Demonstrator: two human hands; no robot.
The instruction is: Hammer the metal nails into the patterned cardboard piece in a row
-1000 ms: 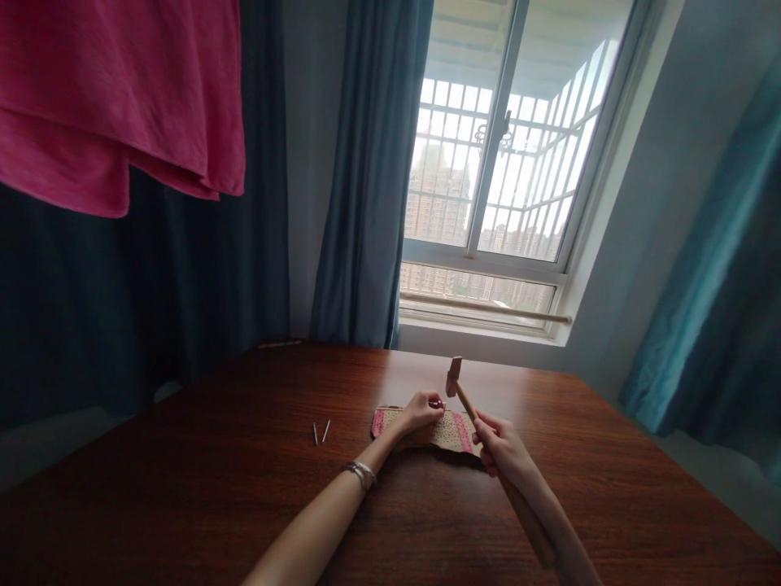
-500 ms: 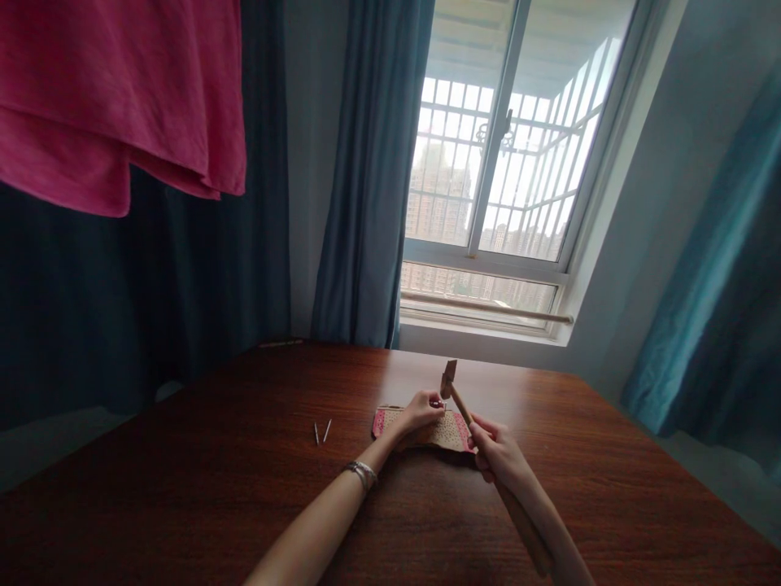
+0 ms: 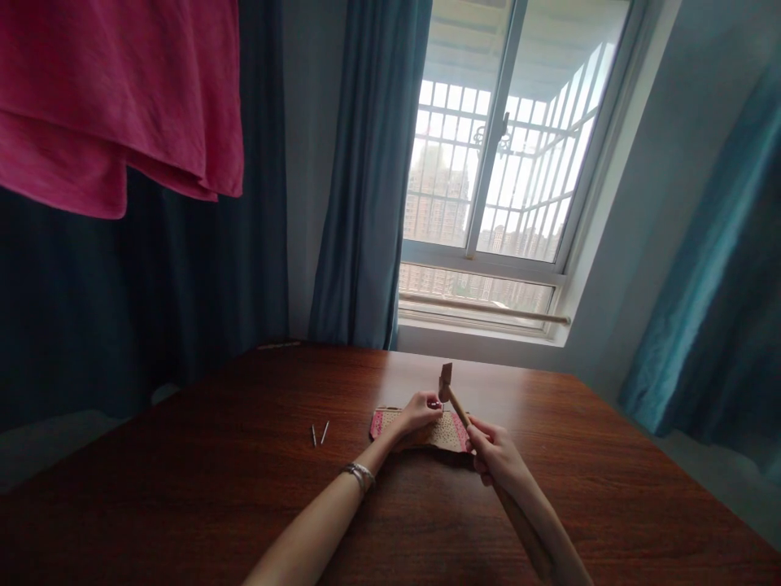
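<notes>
My right hand [image 3: 497, 452] is closed around the wooden handle of a hammer [image 3: 459, 409]. The hammer's head is up at the far end, just above and right of my left fingertips. My left hand [image 3: 421, 411] is pinched on a small thin rod [image 3: 443, 406], mostly hidden by the fingers, over a flat piece of cardboard [image 3: 448, 431]. The cardboard has pink printed ends and a tan middle covered in dark dots or holes. Part of it lies hidden under my left hand and wrist.
Two thin metal rods [image 3: 320, 434] lie on the brown wooden table [image 3: 213, 488] left of the cardboard. A pink cloth [image 3: 122, 106] hangs at upper left. Blue curtains [image 3: 366, 179] and a barred window [image 3: 482, 179] stand beyond the table.
The hammer's head has dipped slightly toward my left fingers. Both hands keep their grips in nearly the same place, and the view has shifted a little.
</notes>
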